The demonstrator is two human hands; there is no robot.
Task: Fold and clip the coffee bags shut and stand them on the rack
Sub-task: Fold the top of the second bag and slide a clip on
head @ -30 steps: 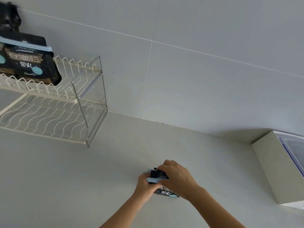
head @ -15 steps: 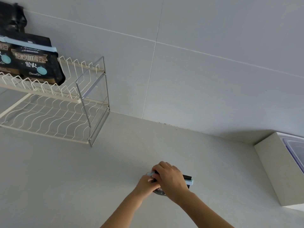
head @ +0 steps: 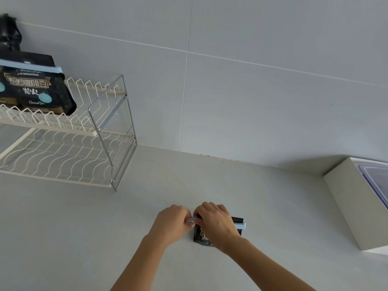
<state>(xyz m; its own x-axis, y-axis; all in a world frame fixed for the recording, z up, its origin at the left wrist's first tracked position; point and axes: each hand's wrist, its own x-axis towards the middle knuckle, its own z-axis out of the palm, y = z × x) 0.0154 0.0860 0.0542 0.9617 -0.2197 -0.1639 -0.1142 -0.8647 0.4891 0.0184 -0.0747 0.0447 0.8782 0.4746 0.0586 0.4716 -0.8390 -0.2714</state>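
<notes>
Action is all happening low at about 6 o'clock on the pale desk (head: pixel 84 227), where both hands are bunching up over a small coffee bag (head: pixel 202 238). Left hand (head: pixel 172 222) is pinching the left end of a light blue clip (head: pixel 240 225) between curled fingers. Right hand (head: pixel 216 224) is lying across the top of that bag with its fingers curling down onto the same clip, so it's grasping the clip too, fingertips just about meeting the left ones. Clip is running along the bag's top edge, its other end poking out past the right hand toward 3 o'clock. Bag is black with pale lettering and is resting on the desk, mostly hiding under the right palm, so I can't tell how the top is folded under there.

Over at 9 to 10 o'clock a white wire rack (head: pixel 63 143) is standing against the tiled wall (head: pixel 252 101), two tiers with a chrome end frame. Bigger coffee bag (head: pixel 31 89) is standing upright on the top tier, wearing a second blue clip (head: pixel 31 67) across its top. Out at 3 to 4 o'clock a white box (head: pixel 352 206) with a clear lid (head: pixel 375 181) is sitting on the desk, well apart from the hands.
</notes>
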